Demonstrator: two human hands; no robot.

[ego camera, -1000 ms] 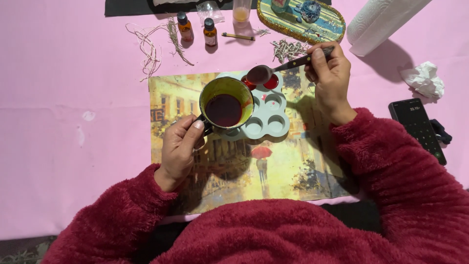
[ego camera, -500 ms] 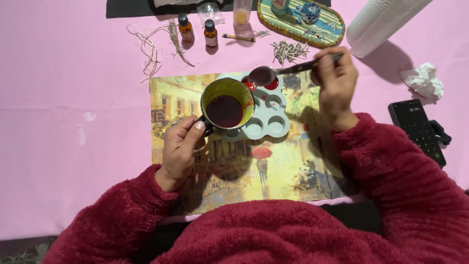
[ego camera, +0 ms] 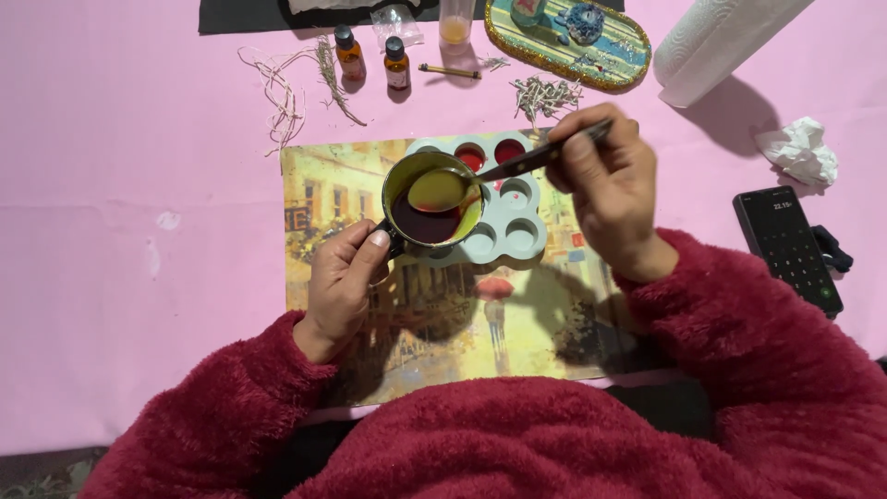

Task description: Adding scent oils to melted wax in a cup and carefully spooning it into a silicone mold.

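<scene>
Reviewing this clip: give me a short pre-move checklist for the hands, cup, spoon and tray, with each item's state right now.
1. Left hand grips the cup handle: ok.
2. Right hand holds the spoon: ok.
3. Spoon bowl is over the cup's mouth: ok.
4. Cup sits level: cannot tell.
5. Mould tray has unfilled wells: ok.
6. Phone lies apart from the liquid: ok.

My sleeves [ego camera: 739, 342] were red and fuzzy cloth. The spoon [ego camera: 439, 189] was shiny metal. The pot [ego camera: 432, 199] shone wet inside. The tray [ego camera: 513, 226] looked like smooth plastic. The tablecloth [ego camera: 139, 231] was soft, matt pink.
</scene>
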